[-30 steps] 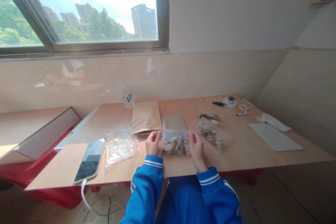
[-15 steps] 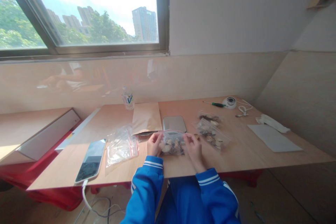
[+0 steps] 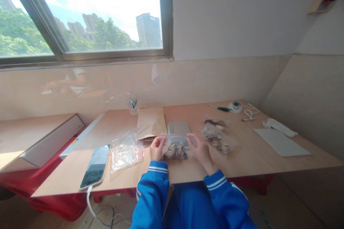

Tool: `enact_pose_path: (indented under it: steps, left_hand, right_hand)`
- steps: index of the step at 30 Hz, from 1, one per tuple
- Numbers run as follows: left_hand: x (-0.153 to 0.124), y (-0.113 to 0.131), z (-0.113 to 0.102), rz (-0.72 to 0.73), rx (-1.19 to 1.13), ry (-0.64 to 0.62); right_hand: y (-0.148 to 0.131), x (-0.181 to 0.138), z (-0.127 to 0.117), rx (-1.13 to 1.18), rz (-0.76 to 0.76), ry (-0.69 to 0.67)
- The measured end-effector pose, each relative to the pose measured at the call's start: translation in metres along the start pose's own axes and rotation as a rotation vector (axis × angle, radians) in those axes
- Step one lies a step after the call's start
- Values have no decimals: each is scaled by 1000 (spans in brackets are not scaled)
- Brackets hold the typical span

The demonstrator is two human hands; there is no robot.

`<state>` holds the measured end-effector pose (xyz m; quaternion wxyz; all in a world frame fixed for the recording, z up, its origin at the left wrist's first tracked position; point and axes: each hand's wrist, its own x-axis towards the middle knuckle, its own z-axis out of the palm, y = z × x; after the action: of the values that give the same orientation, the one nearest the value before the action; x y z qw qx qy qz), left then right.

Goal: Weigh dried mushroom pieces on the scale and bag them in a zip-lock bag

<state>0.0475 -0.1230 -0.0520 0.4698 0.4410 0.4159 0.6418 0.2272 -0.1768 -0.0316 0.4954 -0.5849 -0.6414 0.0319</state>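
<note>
A clear plastic bottle (image 3: 132, 105) is standing at the far edge of the table (image 3: 242, 161), near the glossy wall (image 3: 193, 82). At left, a smartphone (image 3: 95, 167) is lying face up, its white cable (image 3: 89, 192) hanging over the near edge. Toward the back right, a green-handled screwdriver (image 3: 223, 109) is pointing its shaft leftward beside a white dome camera (image 3: 235, 106), and a white bundle (image 3: 280, 127) is resting along the far edge of a pale sheet (image 3: 282, 145). Above, a window (image 3: 113, 55) is showing trees (image 3: 107, 35) and tall buildings (image 3: 148, 31).

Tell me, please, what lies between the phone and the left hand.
In the head view, clear plastic bags with red strips lie between the phone and the left hand.
</note>
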Motion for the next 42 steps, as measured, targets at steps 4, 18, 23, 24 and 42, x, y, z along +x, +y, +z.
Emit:
enact_pose_path:
  steps: [4,18,23,24,42]
  left_hand:
    - [1,-1,3,-21,-33,-92]
    - [2,-4,-3,-36,-74,-96]
    - [1,-2,-3,-21,-36,-94]
    - [0,-1,-3,-27,-26,-107]
    - [13,-24,-7,-74,-192,-98]
  right_hand:
    - [-38,33,-10,-173,-284,-320]
    - [-65,54,16,-484,-496,-533]
    - [-56,49,14,-487,-382,-554]
    - [-55,49,12,-501,-372,-569]
    - [-59,42,8,-684,-302,-683]
